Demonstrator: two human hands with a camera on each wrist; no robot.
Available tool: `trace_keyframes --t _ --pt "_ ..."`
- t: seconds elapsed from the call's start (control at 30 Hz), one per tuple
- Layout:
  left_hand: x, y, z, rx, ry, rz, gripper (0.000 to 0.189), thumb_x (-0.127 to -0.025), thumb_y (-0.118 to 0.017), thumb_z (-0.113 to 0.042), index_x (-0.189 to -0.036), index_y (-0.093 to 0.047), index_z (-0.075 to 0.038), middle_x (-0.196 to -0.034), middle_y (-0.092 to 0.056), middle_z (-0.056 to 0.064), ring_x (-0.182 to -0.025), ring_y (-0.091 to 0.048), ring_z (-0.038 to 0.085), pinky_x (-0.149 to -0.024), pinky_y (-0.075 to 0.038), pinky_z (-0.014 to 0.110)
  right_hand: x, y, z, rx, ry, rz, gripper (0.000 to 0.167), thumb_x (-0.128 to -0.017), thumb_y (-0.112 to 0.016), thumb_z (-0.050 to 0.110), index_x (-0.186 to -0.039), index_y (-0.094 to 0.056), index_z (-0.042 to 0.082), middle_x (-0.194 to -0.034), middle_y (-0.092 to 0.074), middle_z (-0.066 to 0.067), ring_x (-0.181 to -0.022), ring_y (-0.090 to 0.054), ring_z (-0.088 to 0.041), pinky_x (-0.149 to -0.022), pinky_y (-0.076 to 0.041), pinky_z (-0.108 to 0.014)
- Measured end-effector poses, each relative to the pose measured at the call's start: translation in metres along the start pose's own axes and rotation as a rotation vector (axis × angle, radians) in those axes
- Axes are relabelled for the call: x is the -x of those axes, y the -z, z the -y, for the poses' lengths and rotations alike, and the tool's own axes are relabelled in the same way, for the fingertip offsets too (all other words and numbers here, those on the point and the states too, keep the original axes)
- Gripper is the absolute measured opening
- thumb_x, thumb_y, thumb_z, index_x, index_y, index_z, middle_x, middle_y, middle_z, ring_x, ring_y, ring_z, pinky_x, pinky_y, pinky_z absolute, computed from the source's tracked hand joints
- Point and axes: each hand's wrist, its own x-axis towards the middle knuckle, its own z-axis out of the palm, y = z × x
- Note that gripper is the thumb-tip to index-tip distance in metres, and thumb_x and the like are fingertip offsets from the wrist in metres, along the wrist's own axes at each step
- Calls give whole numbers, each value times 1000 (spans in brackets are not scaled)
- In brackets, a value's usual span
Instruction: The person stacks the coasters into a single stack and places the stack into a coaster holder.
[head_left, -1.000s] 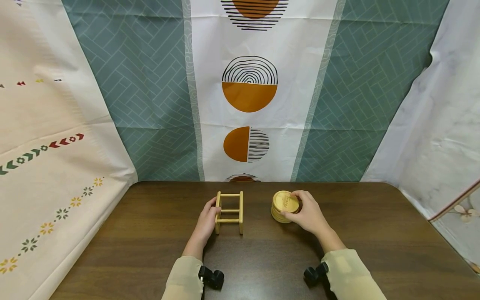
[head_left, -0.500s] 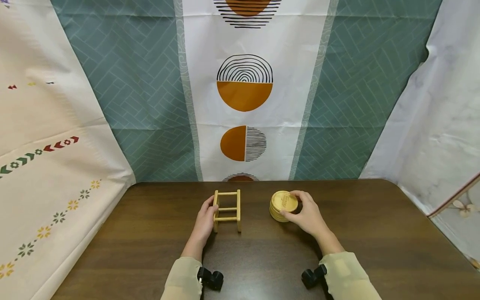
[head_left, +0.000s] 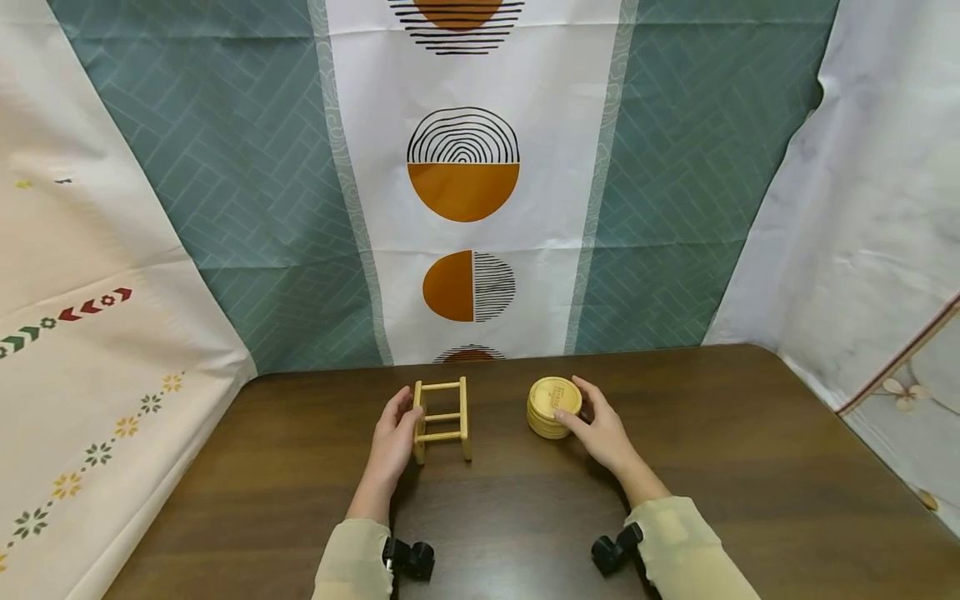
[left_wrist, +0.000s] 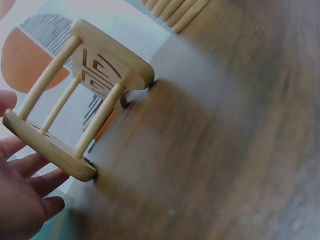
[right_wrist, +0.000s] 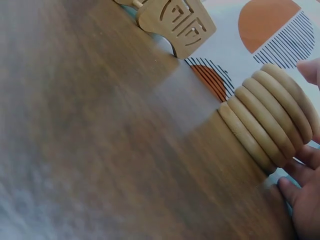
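A pale wooden coaster holder (head_left: pixel 465 417), with two side panels joined by round rails, stands upright left of the middle of the table. At its left panel is my left hand (head_left: pixel 390 450), its thumb near the panel's edge. Its fingers (left_wrist: pixel 42 182) look straight and spread in the left wrist view. To the right, several round wooden coasters (head_left: pixel 552 395) form a neat stack. Around their right side is my right hand (head_left: pixel 606 433), thumb over the top rim. The right wrist view shows that thumb (right_wrist: pixel 308 71) apart from the stack, with other fingers (right_wrist: pixel 305 167) beside the coasters.
The dark brown wooden table (head_left: pixel 510 517) extends round both things. A patterned cloth (head_left: pixel 465 192) hangs behind its far edge. At the left and right are a cream cloth (head_left: pixel 112 375) and a white cloth (head_left: pixel 855 250).
The head view has turned right, so everything sits further left. My left fingers have eased from the holder's panel, and my right fingers have loosened round the stack. Holder and coasters stay put.
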Motion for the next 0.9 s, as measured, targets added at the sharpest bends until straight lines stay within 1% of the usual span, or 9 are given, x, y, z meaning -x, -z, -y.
trace_keyframes --t 0.13,0.23,0.37,0.5,0.7,0.9 --pt "3 0 -4 -9 -50 -35 53 -97 -49 -20 -146 -32 -6 -149 -35 18 -136 -34 34 -109 -32 51 0 -1 -2 -23 -10 -15 71 -88 -67 30 -146 -31 9 -142 -44 -19 -133 -42 -32 -107 -36 -47" --pt "5 -1 -9 -40 -95 -62 52 -97 -49 -19 -146 -34 -8 -148 -36 18 -136 -35 35 -109 -33 51 1 -2 -4 -25 -14 -24 68 -88 -66 30 -144 -34 10 -141 -45 -19 -131 -44 -31 -106 -38 -46" --pt "8 -3 -17 -110 -149 -85 52 -98 -49 -24 -146 -34 -12 -150 -34 13 -138 -31 33 -110 -28 54 1 -1 -4 -29 -12 -36 66 -88 -67 30 -143 -37 10 -139 -48 -18 -130 -46 -31 -105 -39 -46" --pt "11 -7 -23 -138 -196 -81 53 -98 -50 -24 -146 -34 -13 -150 -35 12 -139 -30 31 -111 -26 54 1 -1 -4 -12 -11 -48 65 -88 -66 31 -142 -38 9 -138 -49 -17 -128 -47 -31 -105 -40 -46" --pt "15 -15 -29 -143 -231 -91 51 -97 -51 -21 -145 -37 -13 -147 -39 12 -138 -33 30 -111 -28 52 -1 -4 -6 19 12 -69 63 -90 -64 32 -142 -39 7 -136 -51 -19 -125 -50 -32 -103 -41 -47" --pt "18 -25 -34 -149 -248 -73 49 -97 -52 -21 -143 -39 -13 -146 -41 12 -136 -36 31 -109 -32 52 3 -5 -6 54 20 -71 63 -90 -63 35 -142 -39 9 -137 -51 -18 -124 -51 -32 -102 -41 -48"
